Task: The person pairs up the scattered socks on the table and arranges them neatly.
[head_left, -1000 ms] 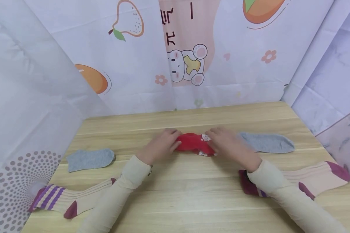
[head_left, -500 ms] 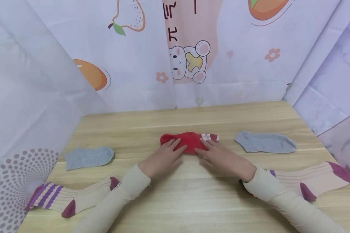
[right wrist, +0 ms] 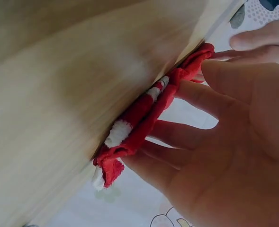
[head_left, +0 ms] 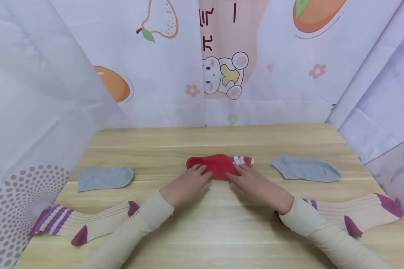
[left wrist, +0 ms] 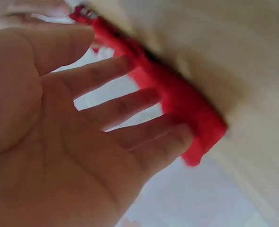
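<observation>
A red sock (head_left: 219, 164) with a white-patterned end lies lengthwise across the middle of the wooden table. My left hand (head_left: 190, 184) rests its extended, spread fingers on the sock's left half. On the right half, near the white pattern, the fingertips of my right hand (head_left: 257, 185) touch the fabric. Both palms face down, and neither hand grips the cloth. The left wrist view shows the red sock (left wrist: 177, 94) under the fingertips; in the right wrist view, white fuzzy patches show on the red sock (right wrist: 144, 113) along its table side.
Grey socks lie on both sides, one left (head_left: 104, 178) and one right (head_left: 306, 169). Nearer are cream socks with purple stripes and maroon heels, left (head_left: 101, 224) and right (head_left: 367, 213), the right one partly hidden by my sleeve. A printed curtain (head_left: 155, 74) hangs behind the table (head_left: 215, 231).
My hands have moved from the two ends of the red sock to its near side, fingers spread on it. More of the sock's length shows. Over the last half second the hands hardly move.
</observation>
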The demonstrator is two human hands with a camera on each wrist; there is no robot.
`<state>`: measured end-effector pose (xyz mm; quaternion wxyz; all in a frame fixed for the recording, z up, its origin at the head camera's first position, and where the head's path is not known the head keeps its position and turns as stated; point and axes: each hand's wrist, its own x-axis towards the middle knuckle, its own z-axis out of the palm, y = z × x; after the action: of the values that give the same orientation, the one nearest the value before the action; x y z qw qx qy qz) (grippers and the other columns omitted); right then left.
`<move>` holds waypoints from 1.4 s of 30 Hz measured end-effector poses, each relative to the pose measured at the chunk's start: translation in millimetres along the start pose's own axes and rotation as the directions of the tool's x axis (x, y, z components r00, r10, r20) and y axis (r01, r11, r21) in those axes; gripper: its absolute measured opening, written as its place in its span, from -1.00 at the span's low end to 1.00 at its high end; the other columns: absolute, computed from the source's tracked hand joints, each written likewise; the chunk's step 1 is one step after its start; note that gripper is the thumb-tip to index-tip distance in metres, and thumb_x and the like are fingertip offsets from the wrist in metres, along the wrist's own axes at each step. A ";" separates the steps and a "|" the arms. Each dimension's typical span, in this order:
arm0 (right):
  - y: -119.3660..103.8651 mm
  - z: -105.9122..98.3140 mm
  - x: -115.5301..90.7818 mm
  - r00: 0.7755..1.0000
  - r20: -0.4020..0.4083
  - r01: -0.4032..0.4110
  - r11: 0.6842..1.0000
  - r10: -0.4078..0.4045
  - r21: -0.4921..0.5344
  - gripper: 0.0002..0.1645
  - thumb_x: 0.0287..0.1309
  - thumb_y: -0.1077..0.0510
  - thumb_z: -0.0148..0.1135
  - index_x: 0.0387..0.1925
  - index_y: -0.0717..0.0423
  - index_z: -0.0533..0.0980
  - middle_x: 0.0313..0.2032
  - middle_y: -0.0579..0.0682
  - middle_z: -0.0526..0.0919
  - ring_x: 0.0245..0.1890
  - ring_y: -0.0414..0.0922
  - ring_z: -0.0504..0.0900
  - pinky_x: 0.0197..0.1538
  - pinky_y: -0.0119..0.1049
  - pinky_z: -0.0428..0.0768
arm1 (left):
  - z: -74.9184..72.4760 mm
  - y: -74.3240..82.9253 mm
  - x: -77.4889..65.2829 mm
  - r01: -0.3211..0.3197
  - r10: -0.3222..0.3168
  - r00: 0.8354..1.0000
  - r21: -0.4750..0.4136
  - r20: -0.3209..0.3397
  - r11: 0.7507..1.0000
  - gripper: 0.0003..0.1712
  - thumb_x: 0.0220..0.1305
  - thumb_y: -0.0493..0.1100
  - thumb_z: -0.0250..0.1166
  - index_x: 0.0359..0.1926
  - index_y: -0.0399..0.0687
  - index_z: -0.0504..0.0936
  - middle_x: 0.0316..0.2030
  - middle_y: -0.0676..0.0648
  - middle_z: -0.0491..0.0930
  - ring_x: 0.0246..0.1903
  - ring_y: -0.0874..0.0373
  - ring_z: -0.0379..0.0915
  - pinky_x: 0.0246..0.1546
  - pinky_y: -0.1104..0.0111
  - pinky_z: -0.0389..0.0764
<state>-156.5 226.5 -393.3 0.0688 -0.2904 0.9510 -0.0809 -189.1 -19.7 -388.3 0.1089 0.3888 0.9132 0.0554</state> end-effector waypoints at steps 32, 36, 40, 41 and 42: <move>47.8 -13.2 80.0 1.000 -0.009 0.013 0.997 -0.012 0.074 -0.68 0.23 0.26 0.25 0.03 0.15 0.57 -0.11 0.09 0.67 -0.11 0.03 0.63 0.08 -0.06 0.61 | -10.7 -41.6 57.4 0.091 -0.090 0.996 -0.020 0.023 0.996 -0.46 0.38 0.11 0.22 0.26 -0.01 0.45 0.17 -0.12 0.43 0.19 -0.05 0.38 0.23 0.14 0.46; 56.0 -14.6 94.0 1.000 -0.013 -0.020 0.996 0.021 0.085 -0.64 0.22 0.26 0.26 0.06 0.16 0.56 -0.10 0.10 0.68 -0.10 0.04 0.64 0.11 -0.06 0.60 | -15.0 -52.4 72.4 0.102 -0.102 0.995 -0.023 0.016 0.994 -0.49 0.39 0.08 0.21 0.25 -0.05 0.45 0.13 -0.12 0.44 0.12 -0.01 0.41 0.21 0.16 0.47; 60.8 -15.2 105.2 0.998 -0.042 -0.052 0.997 0.054 0.059 -0.72 0.27 0.23 0.23 0.02 0.13 0.55 -0.16 0.08 0.68 -0.15 0.03 0.64 0.12 -0.05 0.59 | -19.8 -62.5 85.7 0.136 -0.135 0.990 -0.048 0.033 0.990 -0.49 0.41 0.07 0.18 0.27 -0.03 0.43 0.20 -0.13 0.40 0.17 0.00 0.38 0.25 0.15 0.43; 61.4 -15.3 107.3 0.997 -0.051 -0.056 0.997 0.059 0.055 -0.73 0.28 0.23 0.22 0.01 0.13 0.54 -0.17 0.08 0.67 -0.15 0.03 0.64 0.12 -0.05 0.59 | -19.9 -65.2 88.8 0.146 -0.144 0.989 -0.047 0.036 0.988 -0.49 0.42 0.08 0.17 0.28 -0.02 0.42 0.21 -0.12 0.39 0.19 0.01 0.36 0.26 0.16 0.42; 61.7 -15.4 109.4 0.996 -0.061 -0.061 0.997 0.064 0.051 -0.75 0.29 0.22 0.20 -0.01 0.13 0.54 -0.18 0.08 0.67 -0.17 0.02 0.64 0.12 -0.05 0.59 | -19.3 -67.7 91.7 0.155 -0.153 0.988 -0.048 0.035 0.987 -0.49 0.43 0.08 0.15 0.29 0.00 0.40 0.23 -0.11 0.37 0.22 0.02 0.34 0.28 0.16 0.40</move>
<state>-282.5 217.1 -399.5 0.0485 -0.2561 0.9590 -0.1110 -302.8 -0.6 -396.4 0.1368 0.3151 0.9370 0.0638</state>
